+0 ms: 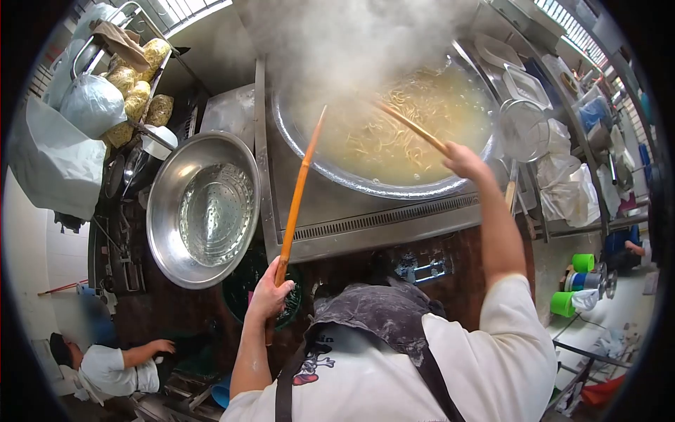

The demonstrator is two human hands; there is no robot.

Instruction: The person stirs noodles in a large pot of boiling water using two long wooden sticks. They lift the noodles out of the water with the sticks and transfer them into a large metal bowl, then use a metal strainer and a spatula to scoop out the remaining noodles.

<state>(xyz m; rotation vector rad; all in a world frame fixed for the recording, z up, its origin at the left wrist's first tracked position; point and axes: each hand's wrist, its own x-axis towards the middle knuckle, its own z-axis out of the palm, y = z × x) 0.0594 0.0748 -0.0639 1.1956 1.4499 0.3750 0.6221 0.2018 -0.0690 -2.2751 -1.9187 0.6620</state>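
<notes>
A very large round wok (394, 188) is set into a steel stove (380, 225), full of cloudy, steaming water with noodles (401, 126) in it. My left hand (269, 292) is closed around the lower part of a long wooden stick (299, 193), whose thin tip rises over the wok's left side. In my right hand (464, 162) is a second wooden stick (415, 129), gripped near its end at the wok's right edge. It slants up and left over the noodles, its far end fading into steam.
To the left stands a wide steel basin (165, 232) with a perforated bottom. Bags of noodles (137, 98) fill a rack at upper left. A wire strainer (524, 130) and plastic bags (562, 186) are at the right. Another person (116, 366) is at lower left.
</notes>
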